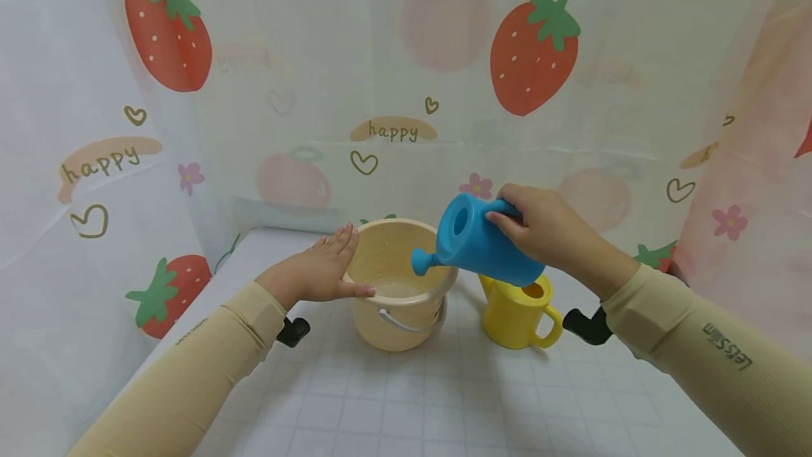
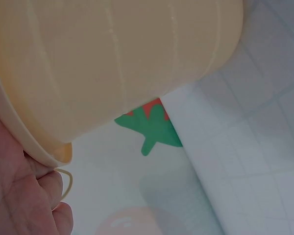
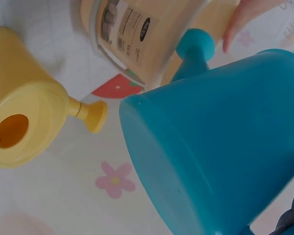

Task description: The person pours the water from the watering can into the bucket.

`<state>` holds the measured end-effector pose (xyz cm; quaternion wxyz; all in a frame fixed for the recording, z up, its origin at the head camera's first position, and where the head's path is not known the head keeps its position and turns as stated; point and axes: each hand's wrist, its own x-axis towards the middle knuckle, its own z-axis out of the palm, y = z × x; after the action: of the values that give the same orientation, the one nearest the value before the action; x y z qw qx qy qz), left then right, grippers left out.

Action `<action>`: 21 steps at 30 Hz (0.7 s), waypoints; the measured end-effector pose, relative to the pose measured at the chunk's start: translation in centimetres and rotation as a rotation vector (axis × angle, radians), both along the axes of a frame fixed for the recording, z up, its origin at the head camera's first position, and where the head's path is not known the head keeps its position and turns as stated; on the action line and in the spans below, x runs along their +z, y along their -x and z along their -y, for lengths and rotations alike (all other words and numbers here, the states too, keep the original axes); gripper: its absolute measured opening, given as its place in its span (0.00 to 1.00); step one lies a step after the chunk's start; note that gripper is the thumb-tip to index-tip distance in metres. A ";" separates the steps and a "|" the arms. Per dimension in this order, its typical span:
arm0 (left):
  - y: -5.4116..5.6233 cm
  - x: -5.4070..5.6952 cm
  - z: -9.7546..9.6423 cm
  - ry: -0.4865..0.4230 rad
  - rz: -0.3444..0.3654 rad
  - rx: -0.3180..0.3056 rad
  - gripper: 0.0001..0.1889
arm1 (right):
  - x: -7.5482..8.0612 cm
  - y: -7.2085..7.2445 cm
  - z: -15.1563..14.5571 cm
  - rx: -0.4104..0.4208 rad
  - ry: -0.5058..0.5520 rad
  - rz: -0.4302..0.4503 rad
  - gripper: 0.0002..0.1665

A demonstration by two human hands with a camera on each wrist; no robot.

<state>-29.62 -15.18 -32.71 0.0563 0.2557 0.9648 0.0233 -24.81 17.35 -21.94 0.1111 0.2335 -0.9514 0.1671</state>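
Observation:
A cream bucket (image 1: pixel 393 323) stands upright on the table, with a pale handle (image 1: pixel 406 326) hanging down its front. My left hand (image 1: pixel 323 266) rests on the bucket's left rim, fingers straight and thumb lying over the near edge. In the left wrist view, those fingers (image 2: pixel 51 188) lie along the rim. My right hand (image 1: pixel 539 221) grips the handle of a blue watering can (image 1: pixel 491 245), held tilted to the left. Its round spout head (image 1: pixel 420 261) is over the bucket's opening. Small glints show on the bucket's inner wall.
A yellow watering can (image 1: pixel 507 319) stands on the table (image 1: pixel 444 400), right of the bucket and below the blue one. Behind hangs a strawberry-printed curtain (image 1: pixel 393 182). Black wrist mounts (image 1: pixel 586 326) stick out beneath both forearms.

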 end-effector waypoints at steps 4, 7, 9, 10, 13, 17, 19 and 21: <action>0.1 -0.1 0.1 0.000 -0.008 -0.001 0.62 | 0.1 0.0 0.0 0.009 -0.008 -0.007 0.16; 0.0 -0.1 0.1 0.002 -0.007 0.003 0.62 | 0.3 -0.1 0.2 0.011 -0.014 -0.005 0.15; 0.0 -0.1 0.1 0.001 -0.005 0.007 0.62 | 0.4 -0.2 0.3 0.013 -0.021 -0.003 0.15; 0.0 -0.1 0.1 -0.002 -0.006 0.009 0.62 | 0.5 -0.2 0.4 0.014 -0.023 -0.001 0.15; 0.2 -0.4 0.2 0.001 -0.011 0.017 0.62 | 0.5 -0.2 0.5 0.020 -0.031 -0.003 0.14; 0.3 -0.5 0.1 0.003 -0.006 0.014 0.63 | 0.6 -0.2 0.7 0.028 -0.048 -0.013 0.13; 0.2 -0.3 0.1 -0.001 -0.001 0.011 0.63 | 0.6 -0.2 0.7 0.031 -0.052 -0.016 0.13; 0.1 -0.1 0.1 -0.008 0.000 0.007 0.63 | 0.7 -0.2 0.7 0.034 -0.054 -0.016 0.13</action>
<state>-29.67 -15.28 -32.84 0.0552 0.2526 0.9656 0.0273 -24.62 16.61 -21.23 0.1095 0.2540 -0.9505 0.1413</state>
